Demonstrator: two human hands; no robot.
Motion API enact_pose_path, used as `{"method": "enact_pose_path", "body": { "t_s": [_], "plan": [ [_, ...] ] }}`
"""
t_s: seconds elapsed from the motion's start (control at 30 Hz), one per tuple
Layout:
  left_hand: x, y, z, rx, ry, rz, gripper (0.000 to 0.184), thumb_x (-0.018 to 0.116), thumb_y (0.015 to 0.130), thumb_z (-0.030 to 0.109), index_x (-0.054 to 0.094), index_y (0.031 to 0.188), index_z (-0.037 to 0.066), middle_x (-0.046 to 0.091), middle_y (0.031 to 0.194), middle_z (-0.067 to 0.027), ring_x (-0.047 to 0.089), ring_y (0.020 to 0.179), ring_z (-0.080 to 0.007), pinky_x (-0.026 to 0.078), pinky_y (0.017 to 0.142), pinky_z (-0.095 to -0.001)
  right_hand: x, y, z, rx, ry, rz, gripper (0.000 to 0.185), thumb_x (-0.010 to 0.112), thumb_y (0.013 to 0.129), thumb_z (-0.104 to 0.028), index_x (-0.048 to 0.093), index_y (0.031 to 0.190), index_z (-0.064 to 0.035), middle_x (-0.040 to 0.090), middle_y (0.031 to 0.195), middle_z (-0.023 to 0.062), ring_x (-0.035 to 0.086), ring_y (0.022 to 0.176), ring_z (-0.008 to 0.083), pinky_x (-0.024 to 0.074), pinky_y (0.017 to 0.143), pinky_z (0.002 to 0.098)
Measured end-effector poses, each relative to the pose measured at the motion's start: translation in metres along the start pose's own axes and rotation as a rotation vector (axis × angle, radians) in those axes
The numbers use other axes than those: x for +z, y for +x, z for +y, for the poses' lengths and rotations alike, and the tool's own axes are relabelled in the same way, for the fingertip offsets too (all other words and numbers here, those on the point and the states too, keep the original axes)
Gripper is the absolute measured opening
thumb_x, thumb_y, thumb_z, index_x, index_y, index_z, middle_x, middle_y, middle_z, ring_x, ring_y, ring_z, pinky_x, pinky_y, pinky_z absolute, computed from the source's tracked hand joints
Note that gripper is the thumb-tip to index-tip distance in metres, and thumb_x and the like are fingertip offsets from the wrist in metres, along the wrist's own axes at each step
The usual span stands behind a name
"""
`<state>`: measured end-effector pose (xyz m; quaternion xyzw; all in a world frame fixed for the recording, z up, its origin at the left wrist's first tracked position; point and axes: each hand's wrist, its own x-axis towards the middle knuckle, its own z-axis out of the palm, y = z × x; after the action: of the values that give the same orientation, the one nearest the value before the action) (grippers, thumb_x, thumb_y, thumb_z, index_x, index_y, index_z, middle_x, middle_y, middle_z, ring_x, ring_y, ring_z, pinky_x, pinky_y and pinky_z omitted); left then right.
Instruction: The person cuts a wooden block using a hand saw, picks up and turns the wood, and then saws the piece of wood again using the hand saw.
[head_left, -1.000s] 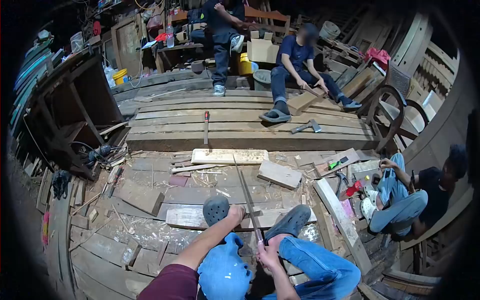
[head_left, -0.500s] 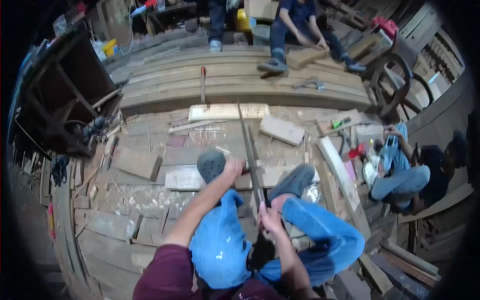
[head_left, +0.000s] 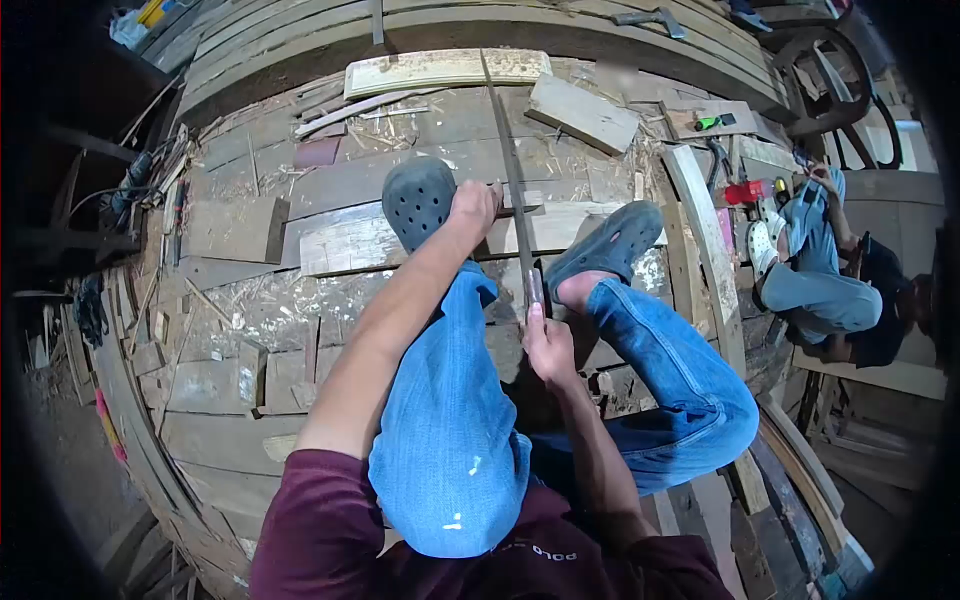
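Observation:
A long, narrow, dark blade-like strip lies between my feet, running away from me toward a pale board. My right hand grips its near end, a finger stretched along it. My left hand is closed beside the strip, around a thin tool that is mostly hidden; a slim dark part seems to cross the strip. Beneath is a pale plank on the floor. My left clog stands on that plank next to my left hand, and my right clog rests right of the strip.
A carved pale board and a wood block lie ahead, before a stack of long beams with a hammer-like tool on top. A long board runs along my right. Another person sits beyond it. Shavings and offcuts cover the floor.
The view has tilted down, so the person by the beams is out of sight. Both hands keep their holds; my left hand is slightly farther along the strip, away from me.

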<state>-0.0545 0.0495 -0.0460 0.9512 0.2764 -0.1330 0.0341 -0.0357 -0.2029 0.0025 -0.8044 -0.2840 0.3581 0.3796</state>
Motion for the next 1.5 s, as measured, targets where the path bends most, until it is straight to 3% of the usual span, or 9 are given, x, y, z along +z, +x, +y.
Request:
{"method": "enact_pose_path", "body": {
  "t_s": [0.1, 0.43, 0.5, 0.77, 0.9, 1.07, 1.2, 1.3, 1.5],
  "plan": [
    [0.002, -0.007, 0.001, 0.017, 0.073, 0.089, 0.018, 0.051, 0.086, 0.014, 0.057, 0.103, 0.012, 0.068, 0.084, -0.0052, 0.067, 0.078, -0.0206, 0.051, 0.062, -0.0315, -0.017, -0.009, -0.042, 0.21, 0.032, -0.056, 0.06, 0.039, 0.094, -0.045, 0.049, 0.058, 0.0016, 0.046, 0.048, 0.0087, 0.047, 0.047, 0.0174, 0.0375, 0.048, 0.0375],
    [-0.004, -0.003, 0.005, 0.029, 0.136, -0.038, 0.026, 0.048, 0.089, 0.018, 0.053, 0.114, 0.012, 0.068, 0.092, -0.0039, 0.067, 0.082, -0.019, 0.051, 0.069, -0.029, -0.001, -0.008, -0.011, 0.083, 0.047, -0.01, 0.057, 0.042, 0.096, -0.042, 0.049, 0.054, -0.0036, 0.045, 0.048, -0.0004, 0.039, 0.042, 0.0081, 0.0318, 0.042, 0.0273],
    [0.0, -0.001, 0.001, 0.041, 0.189, -0.016, 0.028, 0.048, 0.09, 0.018, 0.052, 0.117, 0.012, 0.068, 0.094, -0.0034, 0.067, 0.083, -0.0187, 0.051, 0.068, -0.0293, -0.004, -0.019, -0.001, 0.129, 0.009, -0.037, 0.061, 0.043, 0.093, -0.043, 0.053, 0.058, 0.0052, 0.048, 0.047, 0.0142, 0.051, 0.045, 0.0204, 0.0397, 0.049, 0.0391],
    [0.0, 0.002, 0.001, 0.052, 0.173, -0.119, 0.04, 0.047, 0.089, 0.017, 0.045, 0.128, 0.01, 0.067, 0.1, -0.0019, 0.066, 0.088, -0.0199, 0.05, 0.069, -0.0306, 0.005, -0.015, -0.012, 0.138, 0.009, 0.027, 0.06, 0.043, 0.095, -0.043, 0.049, 0.052, -0.0017, 0.044, 0.046, 0.0008, 0.042, 0.044, 0.0096, 0.0333, 0.043, 0.0303],
    [0.009, -0.001, -0.001, 0.057, 0.204, 0.019, 0.035, 0.047, 0.088, 0.016, 0.047, 0.123, 0.011, 0.067, 0.098, -0.0045, 0.066, 0.088, -0.0205, 0.048, 0.072, -0.0306, 0.0, -0.027, 0.002, 0.086, -0.05, -0.002, 0.061, 0.043, 0.092, -0.047, 0.056, 0.06, 0.0036, 0.051, 0.05, 0.0158, 0.058, 0.051, 0.0264, 0.043, 0.052, 0.0392],
    [0.011, 0.009, -0.001, 0.008, 0.06, -0.087, 0.031, 0.045, 0.086, 0.015, 0.051, 0.117, 0.011, 0.066, 0.09, -0.0083, 0.066, 0.082, -0.0225, 0.05, 0.066, -0.0332, -0.005, -0.006, -0.008, 0.143, 0.058, -0.04, 0.061, 0.043, 0.093, -0.045, 0.05, 0.057, 0.0036, 0.044, 0.046, 0.0114, 0.049, 0.046, 0.0185, 0.0388, 0.048, 0.0394],
    [0.01, -0.005, -0.004, 0.125, 0.251, 0.11, 0.034, 0.044, 0.086, 0.017, 0.051, 0.118, 0.011, 0.067, 0.088, -0.0082, 0.066, 0.082, -0.0225, 0.049, 0.068, -0.0346, 0.002, 0.006, -0.019, 0.116, -0.012, 0.003, 0.06, 0.044, 0.093, -0.044, 0.055, 0.064, 0.0078, 0.048, 0.051, 0.0225, 0.055, 0.048, 0.0307, 0.0407, 0.05, 0.0418],
    [0.001, 0.007, -0.002, 0.013, 0.071, -0.087, 0.035, 0.044, 0.086, 0.017, 0.05, 0.12, 0.011, 0.067, 0.088, -0.0072, 0.066, 0.082, -0.0215, 0.049, 0.068, -0.0345, 0.001, -0.026, 0.008, 0.043, 0.004, 0.012, 0.057, 0.044, 0.094, -0.041, 0.05, 0.054, -0.002, 0.046, 0.048, 0.0024, 0.043, 0.045, 0.0111, 0.0353, 0.045, 0.0315],
    [0.006, 0.007, 0.001, 0.007, 0.069, -0.121, 0.038, 0.043, 0.088, 0.017, 0.047, 0.126, 0.013, 0.066, 0.092, -0.008, 0.064, 0.083, -0.0238, 0.049, 0.07, -0.035, 0.005, -0.017, 0.006, 0.054, 0.014, 0.004, 0.058, 0.043, 0.095, -0.043, 0.049, 0.054, -0.0018, 0.044, 0.047, 0.001, 0.041, 0.044, 0.0095, 0.0328, 0.042, 0.0301]
  ]
}}
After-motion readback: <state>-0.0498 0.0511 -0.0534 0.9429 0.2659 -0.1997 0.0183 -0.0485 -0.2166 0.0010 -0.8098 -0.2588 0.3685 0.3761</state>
